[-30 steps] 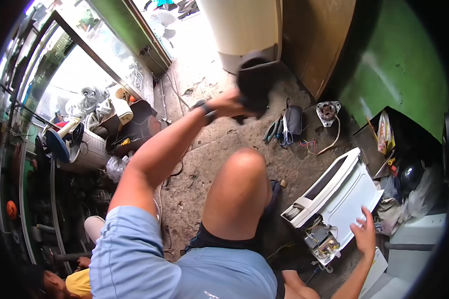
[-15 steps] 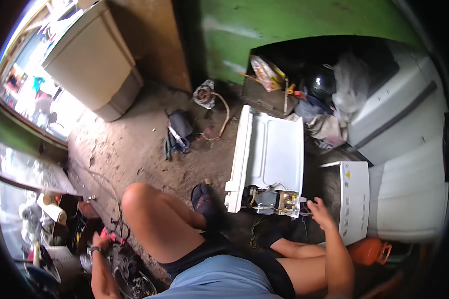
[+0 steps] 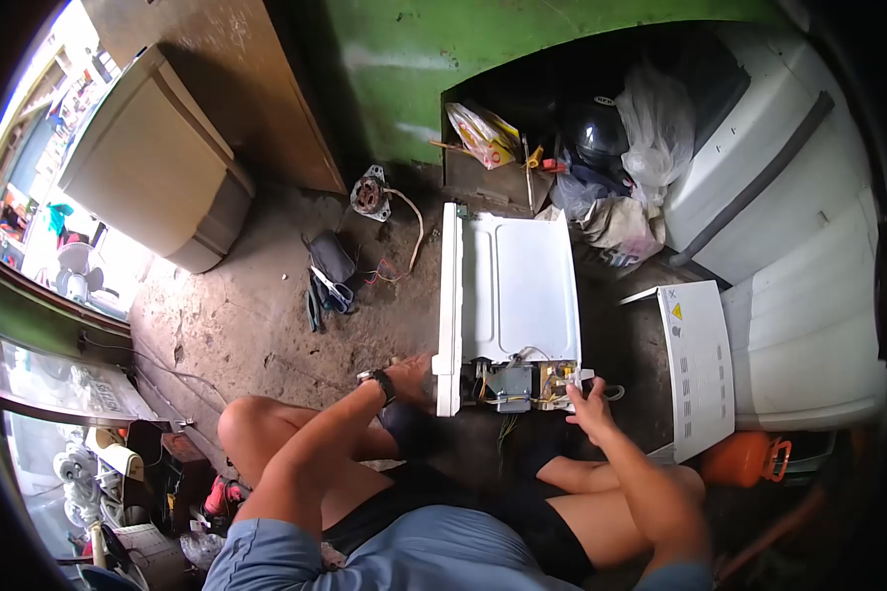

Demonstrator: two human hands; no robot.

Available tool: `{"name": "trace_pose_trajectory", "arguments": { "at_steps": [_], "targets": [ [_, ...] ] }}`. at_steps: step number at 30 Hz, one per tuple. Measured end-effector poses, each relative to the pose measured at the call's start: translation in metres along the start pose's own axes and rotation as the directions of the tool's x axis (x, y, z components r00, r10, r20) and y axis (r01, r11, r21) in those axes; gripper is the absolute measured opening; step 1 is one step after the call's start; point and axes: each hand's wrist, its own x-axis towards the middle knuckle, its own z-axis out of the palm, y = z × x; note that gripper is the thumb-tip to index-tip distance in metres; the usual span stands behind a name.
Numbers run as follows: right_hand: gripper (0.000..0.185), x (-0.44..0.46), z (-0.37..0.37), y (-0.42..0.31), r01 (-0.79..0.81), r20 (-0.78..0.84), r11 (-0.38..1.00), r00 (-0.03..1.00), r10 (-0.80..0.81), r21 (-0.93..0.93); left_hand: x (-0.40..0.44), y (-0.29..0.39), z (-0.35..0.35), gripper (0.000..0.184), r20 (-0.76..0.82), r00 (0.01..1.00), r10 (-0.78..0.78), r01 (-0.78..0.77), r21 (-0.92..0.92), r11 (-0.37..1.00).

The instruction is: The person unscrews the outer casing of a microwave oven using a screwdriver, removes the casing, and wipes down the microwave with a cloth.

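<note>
A white microwave oven lies on the ground before me with its outer cover off. Its near end exposes a grey metal transformer, wires and a yellowish circuit board. My left hand, with a watch on the wrist, is at the near left corner, beside the white front panel. Blur and the panel's edge obscure its fingertips, so I cannot tell whether it grips. By the near right corner, next to the circuit board, my right hand has its fingers apart and holds nothing visible.
The vented white metal cover stands to the right, near an orange container. A motor with a cable and a dark pouch with tools lie ahead left. Bags and a black helmet sit at the back. Parts clutter the left.
My left hand has left the pink-red object at the lower left and come across to the oven's near left corner. My right hand has moved slightly left, closer to the circuit board. The view has shifted.
</note>
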Motion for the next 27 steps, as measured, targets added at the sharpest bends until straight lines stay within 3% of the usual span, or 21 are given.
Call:
{"name": "trace_pose_trajectory", "arguments": {
  "at_steps": [2, 5, 7, 9, 10, 14, 17, 18, 19, 21, 25, 27],
  "targets": [
    [0.059, -0.011, 0.003, -0.008, -0.004, -0.082, 0.999, 0.997, 0.001, -0.035, 0.003, 0.005, -0.003, 0.125, 0.026, 1.0, 0.015, -0.007, -0.288, 0.958],
    [0.053, 0.017, -0.003, 0.017, -0.014, 0.03, 1.0, 0.999, 0.015, -0.025, 0.008, 0.015, -0.02, 0.125, 0.135, 0.991, 0.009, 0.022, -0.224, 0.974],
    [0.053, 0.024, 0.0, 0.022, -0.033, 0.024, 0.998, 0.999, 0.034, -0.058, 0.006, 0.012, -0.018, 0.123, 0.115, 0.993, 0.009, 0.026, -0.304, 0.952],
    [0.058, 0.032, 0.005, 0.034, 0.101, -0.006, 0.992, 0.995, -0.101, -0.074, 0.003, 0.015, -0.022, 0.124, 0.009, 0.994, 0.112, -0.094, -0.473, 0.876],
    [0.064, 0.033, 0.007, 0.036, 0.148, -0.047, 0.982, 0.987, -0.154, -0.118, 0.003, 0.017, -0.026, 0.126, 0.076, 0.995, 0.072, -0.029, -0.454, 0.891],
    [0.069, 0.025, 0.005, 0.025, 0.137, -0.043, 0.973, 0.988, -0.148, -0.185, 0.01, -0.005, -0.008, 0.126, 0.086, 0.996, 0.023, 0.016, -0.433, 0.901],
    [0.057, 0.025, 0.007, 0.031, 0.226, -0.063, 0.942, 0.967, -0.249, -0.249, 0.018, -0.013, -0.012, 0.122, 0.1, 0.993, 0.063, -0.013, -0.435, 0.901],
    [0.048, 0.019, 0.004, 0.028, 0.265, -0.03, 0.949, 0.961, -0.274, -0.173, 0.016, -0.015, 0.002, 0.122, 0.117, 0.991, 0.06, 0.0, -0.453, 0.891],
    [0.044, 0.02, 0.005, 0.028, 0.311, -0.052, 0.926, 0.943, -0.329, -0.215, 0.02, -0.02, 0.002, 0.121, 0.026, 0.995, 0.1, -0.084, -0.365, 0.927],
    [0.048, 0.015, 0.009, 0.025, 0.294, -0.087, 0.937, 0.945, -0.314, -0.189, 0.023, -0.017, -0.009, 0.119, -0.062, 0.986, 0.153, -0.164, -0.267, 0.95],
    [0.051, 0.016, 0.012, 0.021, 0.261, -0.129, 0.949, 0.95, -0.286, -0.179, 0.026, -0.008, -0.016, 0.113, -0.039, 0.983, 0.177, -0.179, -0.36, 0.916],
    [0.054, 0.011, 0.011, 0.006, 0.194, -0.06, 0.968, 0.977, -0.206, -0.161, 0.021, 0.0, -0.027, 0.11, -0.04, 0.984, 0.176, -0.178, -0.397, 0.9]
  ]
}}
